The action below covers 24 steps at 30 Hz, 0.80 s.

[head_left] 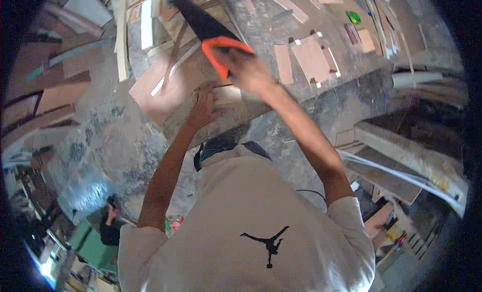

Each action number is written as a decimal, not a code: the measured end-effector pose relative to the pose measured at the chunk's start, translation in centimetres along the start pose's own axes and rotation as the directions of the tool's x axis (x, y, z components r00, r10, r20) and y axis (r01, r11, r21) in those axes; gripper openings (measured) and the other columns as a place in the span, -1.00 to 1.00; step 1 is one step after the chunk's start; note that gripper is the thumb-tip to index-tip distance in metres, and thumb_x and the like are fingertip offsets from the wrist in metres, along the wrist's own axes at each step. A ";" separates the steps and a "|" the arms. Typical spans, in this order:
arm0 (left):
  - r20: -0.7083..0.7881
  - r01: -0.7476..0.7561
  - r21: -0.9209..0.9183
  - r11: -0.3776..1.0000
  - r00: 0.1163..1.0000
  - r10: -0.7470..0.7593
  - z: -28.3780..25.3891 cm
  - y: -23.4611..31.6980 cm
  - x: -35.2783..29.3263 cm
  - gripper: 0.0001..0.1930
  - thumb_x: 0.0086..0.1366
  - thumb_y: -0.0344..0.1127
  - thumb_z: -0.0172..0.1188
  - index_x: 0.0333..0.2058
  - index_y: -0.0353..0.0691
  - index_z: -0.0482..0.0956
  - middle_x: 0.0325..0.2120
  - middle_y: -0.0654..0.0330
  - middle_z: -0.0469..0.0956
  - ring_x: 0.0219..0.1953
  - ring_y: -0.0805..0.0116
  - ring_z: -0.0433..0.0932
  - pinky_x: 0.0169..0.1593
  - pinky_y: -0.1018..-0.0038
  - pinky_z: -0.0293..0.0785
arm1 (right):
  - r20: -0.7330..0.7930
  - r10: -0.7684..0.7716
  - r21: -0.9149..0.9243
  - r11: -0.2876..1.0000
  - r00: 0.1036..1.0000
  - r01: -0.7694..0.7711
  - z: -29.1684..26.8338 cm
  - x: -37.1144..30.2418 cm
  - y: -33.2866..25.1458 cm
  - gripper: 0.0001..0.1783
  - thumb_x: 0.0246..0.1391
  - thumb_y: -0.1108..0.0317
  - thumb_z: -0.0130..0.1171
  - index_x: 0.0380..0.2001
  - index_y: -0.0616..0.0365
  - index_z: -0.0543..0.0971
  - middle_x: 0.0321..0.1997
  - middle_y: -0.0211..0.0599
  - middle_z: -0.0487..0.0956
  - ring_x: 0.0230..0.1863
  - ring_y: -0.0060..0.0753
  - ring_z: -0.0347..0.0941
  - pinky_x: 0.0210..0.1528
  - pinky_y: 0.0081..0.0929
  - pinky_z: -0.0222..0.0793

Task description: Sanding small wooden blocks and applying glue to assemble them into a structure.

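My right hand (252,75) is closed round the orange handle of a handsaw (203,21), slightly smeared by motion. Its long black blade points away toward the far left, over wood pieces on the worktable (261,98). Whether the teeth touch any wood I cannot tell. My left hand (203,110) lies flat with fingers stretched forward and thumb apart, pressing on a flat board (176,116) near the table's front edge. A pale piece (228,94) sits just right of its fingers, below the saw handle. Left of that hand is a pinkish plywood sheet (145,93).
Wood strips (122,38) and offcuts cover the table's far left. On the right lie a square plywood panel (311,58) with white corner bits and a green roll (353,17). A concrete ledge (406,149) stands at right. Another person's hand (112,212) shows at lower left.
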<state>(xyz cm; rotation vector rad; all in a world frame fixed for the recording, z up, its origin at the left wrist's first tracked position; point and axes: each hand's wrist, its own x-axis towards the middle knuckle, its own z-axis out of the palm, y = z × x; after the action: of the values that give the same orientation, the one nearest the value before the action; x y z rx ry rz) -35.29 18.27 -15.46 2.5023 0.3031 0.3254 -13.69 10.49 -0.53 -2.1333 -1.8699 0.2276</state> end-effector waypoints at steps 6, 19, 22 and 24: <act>0.456 0.101 -0.270 0.957 0.889 0.035 -1.2 -2.4 2.8 -0.35 0.19 -0.17 0.31 0.15 -0.40 0.27 0.14 -0.16 0.32 0.26 -0.16 0.24 0.31 -0.04 0.12 | -0.589 0.332 0.384 0.917 0.737 -0.107 -13.6 -8.2 0.0 -0.58 0.01 0.42 0.34 0.00 0.18 0.60 -0.05 -0.14 0.66 -0.19 -0.25 0.63 -0.04 -0.39 0.51; 0.237 -0.695 0.008 0.719 0.699 0.674 6.5 3.2 7.6 -0.78 0.25 -0.32 0.17 -0.15 -0.24 0.53 -0.19 0.09 0.43 -0.09 0.04 0.40 -0.05 0.14 0.26 | -0.625 0.542 0.777 0.364 -0.562 -0.514 -2.4 -33.9 -28.6 -0.92 0.16 0.51 0.19 -0.28 0.28 0.53 -0.61 -0.46 0.41 -0.69 -0.70 0.20 -0.67 -0.64 0.02; 0.173 -0.738 -0.120 0.664 0.643 0.746 8.6 3.6 9.5 -0.80 0.25 -0.34 0.18 -0.14 -0.15 0.59 -0.23 0.10 0.45 -0.11 0.05 0.42 -0.04 0.15 0.30 | -0.450 0.542 0.893 0.276 -0.710 -0.355 2.7 -35.0 -34.2 -0.92 0.16 0.46 0.25 -0.32 0.23 0.56 -0.64 -0.52 0.40 -0.70 -0.72 0.20 -0.66 -0.64 0.02; 0.121 -0.772 -0.190 0.606 0.594 0.795 9.3 3.9 10.1 -0.78 0.22 -0.34 0.22 -0.15 -0.11 0.62 -0.25 0.10 0.46 -0.11 0.07 0.44 -0.03 0.19 0.36 | -0.325 0.542 0.946 0.201 -0.775 -0.255 5.4 -34.8 -37.3 -0.91 0.17 0.42 0.27 -0.31 0.18 0.58 -0.67 -0.57 0.38 -0.70 -0.74 0.18 -0.66 -0.64 0.01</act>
<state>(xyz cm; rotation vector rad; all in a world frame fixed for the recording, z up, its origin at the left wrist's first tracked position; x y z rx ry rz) -22.47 13.10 -18.92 2.3719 -0.9349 0.4151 -55.42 -19.05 3.82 -1.6295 0.8749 -0.8117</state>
